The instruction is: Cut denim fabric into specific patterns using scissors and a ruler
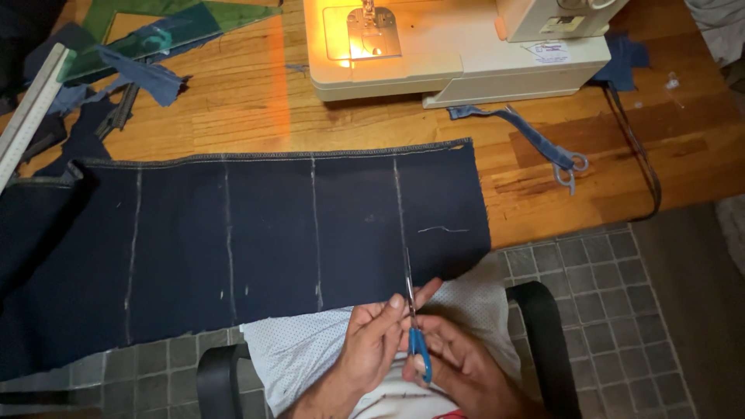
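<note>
Dark denim panel [256, 233] hangs off the table [233, 101] — four chalk lines uncut. Right hand [458, 361] grips blue-handled scissors [414, 326] starting the rightmost line; left hand [376, 341] pinches the edge.

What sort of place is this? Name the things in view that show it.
Probably a home sewing workspace: a sewing machine on a wooden table, chalk-marked dark fabric, and scissors held in the right hand.

One sewing machine [458, 46] — two scissors [411, 310].
</note>
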